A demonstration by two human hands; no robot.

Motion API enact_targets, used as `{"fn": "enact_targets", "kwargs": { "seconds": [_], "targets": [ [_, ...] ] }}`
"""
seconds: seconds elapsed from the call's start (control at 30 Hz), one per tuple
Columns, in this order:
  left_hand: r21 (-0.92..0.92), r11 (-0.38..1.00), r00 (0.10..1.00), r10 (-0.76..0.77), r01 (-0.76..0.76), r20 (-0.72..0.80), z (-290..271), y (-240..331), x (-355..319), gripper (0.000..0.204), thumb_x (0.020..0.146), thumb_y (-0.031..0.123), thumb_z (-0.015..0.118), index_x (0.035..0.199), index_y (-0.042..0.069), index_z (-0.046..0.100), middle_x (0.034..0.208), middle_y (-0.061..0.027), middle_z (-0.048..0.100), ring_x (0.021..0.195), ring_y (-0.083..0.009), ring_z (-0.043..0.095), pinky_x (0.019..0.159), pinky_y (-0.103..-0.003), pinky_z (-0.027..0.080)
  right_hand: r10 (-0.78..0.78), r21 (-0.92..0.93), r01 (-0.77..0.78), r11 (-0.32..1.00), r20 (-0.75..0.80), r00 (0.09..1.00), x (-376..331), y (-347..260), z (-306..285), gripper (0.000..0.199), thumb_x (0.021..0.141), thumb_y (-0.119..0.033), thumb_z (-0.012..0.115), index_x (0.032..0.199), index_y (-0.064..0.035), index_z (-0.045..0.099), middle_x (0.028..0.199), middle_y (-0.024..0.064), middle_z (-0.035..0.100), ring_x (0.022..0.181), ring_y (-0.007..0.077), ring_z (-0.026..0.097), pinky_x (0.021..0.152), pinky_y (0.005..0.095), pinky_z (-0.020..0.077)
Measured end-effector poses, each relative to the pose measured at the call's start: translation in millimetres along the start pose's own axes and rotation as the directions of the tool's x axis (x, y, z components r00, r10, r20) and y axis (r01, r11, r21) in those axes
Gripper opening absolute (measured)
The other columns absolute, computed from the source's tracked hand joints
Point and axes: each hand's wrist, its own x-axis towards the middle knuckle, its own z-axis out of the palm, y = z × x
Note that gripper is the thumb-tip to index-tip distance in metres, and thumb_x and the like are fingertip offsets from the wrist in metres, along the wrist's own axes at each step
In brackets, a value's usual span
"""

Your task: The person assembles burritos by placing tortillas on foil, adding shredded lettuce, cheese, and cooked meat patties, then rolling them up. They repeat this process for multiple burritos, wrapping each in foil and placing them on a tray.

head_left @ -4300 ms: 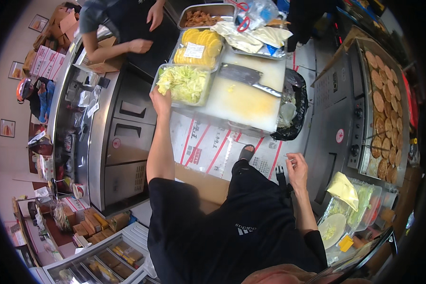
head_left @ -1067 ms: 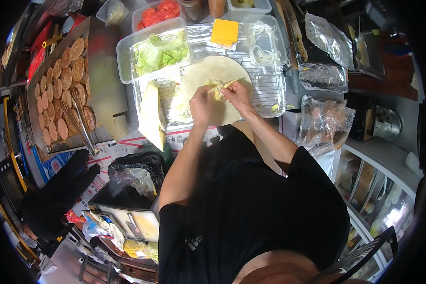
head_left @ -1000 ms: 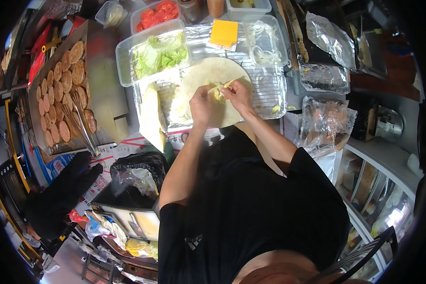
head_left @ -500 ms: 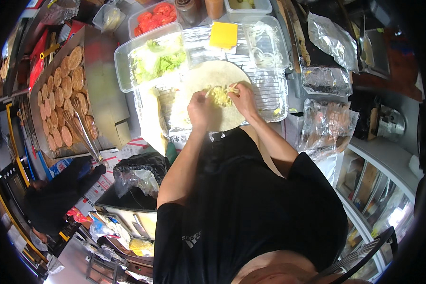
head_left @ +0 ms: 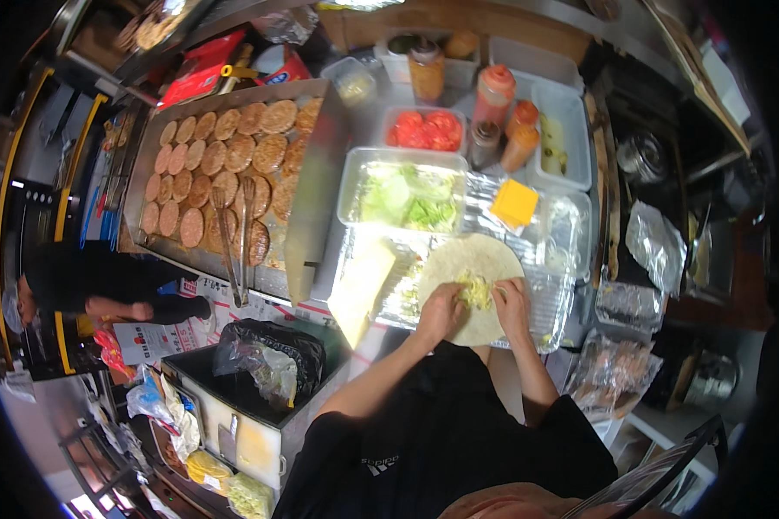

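A round tortilla [head_left: 459, 258] lies flat on a foil-lined tray [head_left: 541, 333] in front of me. A small heap of pale shredded lettuce [head_left: 474, 292] sits at the tortilla's middle. My left hand [head_left: 442, 311] is at the heap's left side, fingers bent and closed at its edge. My right hand [head_left: 512, 304] pinches at the right side of the same heap. The fingertips partly hide what they hold. Behind the tortilla are yellow cheese slices [head_left: 512, 204], a clear tub of lettuce [head_left: 407, 195] and a tub of pale sliced strips, likely onion [head_left: 567, 229].
Sliced tomatoes [head_left: 424, 131] and squeeze bottles [head_left: 495, 91] stand farther back. Left of me, a griddle holds many round patties [head_left: 238, 151] with tongs [head_left: 241, 242] across them. Below it is a bin with a black bag [head_left: 294, 350]. Another person [head_left: 86, 281] is at the far left.
The view has swung left and back, so the griddle and bottles show more fully. Both hands stay at the lettuce heap, the right one now close against its edge.
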Motion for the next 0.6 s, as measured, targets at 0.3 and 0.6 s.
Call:
{"fn": "enact_targets", "kwargs": {
  "seconds": [0.3,0.6],
  "targets": [
    [-0.178,0.983,0.996,-0.062,0.050,-0.063,-91,11,-52,0.022,0.085,0.003,0.063,0.107,0.002,0.063,0.082,-0.0112,0.063,0.072,-0.0201,0.062,0.068,-0.030,0.051,-0.174,-0.188,0.161,0.969,-0.055,0.983,43,-48,-14,0.014,0.085,-0.014,0.064,0.081,-0.0015,0.065,0.074,0.0133,0.061,0.073,0.0331,0.060,0.066,0.0404,0.0457],
    [-0.220,0.953,0.921,-0.265,0.207,-0.284,-143,-18,-63,0.015,0.086,0.010,0.067,0.098,0.001,0.065,0.066,-0.0057,0.062,0.058,-0.0101,0.054,0.055,-0.025,0.044,-0.111,0.012,0.110,0.994,0.100,0.989,77,-114,35,0.017,0.086,-0.018,0.066,0.091,-0.0023,0.063,0.065,0.0130,0.059,0.057,0.0269,0.058,0.054,0.0363,0.0445]
  ]
}}
